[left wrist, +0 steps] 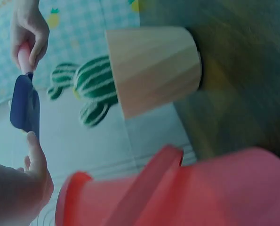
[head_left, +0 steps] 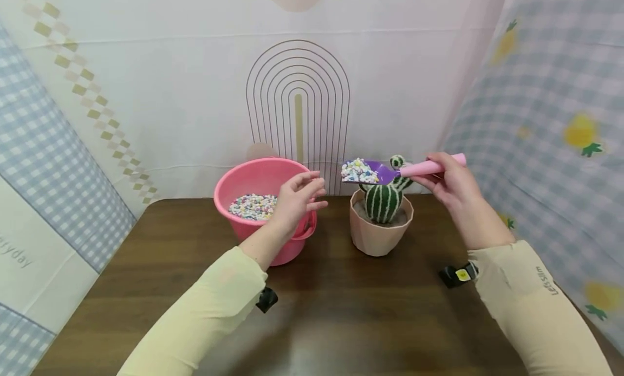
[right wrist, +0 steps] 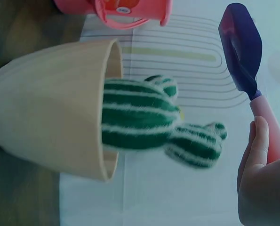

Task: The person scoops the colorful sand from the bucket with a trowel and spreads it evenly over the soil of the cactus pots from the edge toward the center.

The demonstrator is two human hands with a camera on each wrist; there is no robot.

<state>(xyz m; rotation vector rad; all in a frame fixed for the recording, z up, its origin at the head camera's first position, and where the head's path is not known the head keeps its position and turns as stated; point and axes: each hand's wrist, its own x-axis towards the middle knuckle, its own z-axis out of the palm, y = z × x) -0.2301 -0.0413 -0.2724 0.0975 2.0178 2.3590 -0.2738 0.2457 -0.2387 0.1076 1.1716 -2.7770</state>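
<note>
Head view: right hand point(head_left: 453, 182) has its fingers curled round the handle of a purple scoop point(head_left: 384, 173) loaded with multicolored pebbles point(head_left: 358, 171). Scoop's raised higher than the cactus point(head_left: 383, 204) in its beige pot point(head_left: 374, 234). Left hand point(head_left: 296, 200) holds nothing, fingers loosely bent, near the pink bucket point(head_left: 290, 252).

Bucket point(head_left: 253, 175) left of pot point(head_left: 372, 238), pebbles point(head_left: 251, 206) in bucket, cactus point(head_left: 382, 205) in pot, shovel point(head_left: 385, 173) above

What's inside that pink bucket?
The pink bucket holds small multicoloured pebble-like pieces, many of them white. In the head view, the left hand hides part of the right side. The top layer covers whatever lies beneath, so the bucket's bottom can't be seen.
</note>
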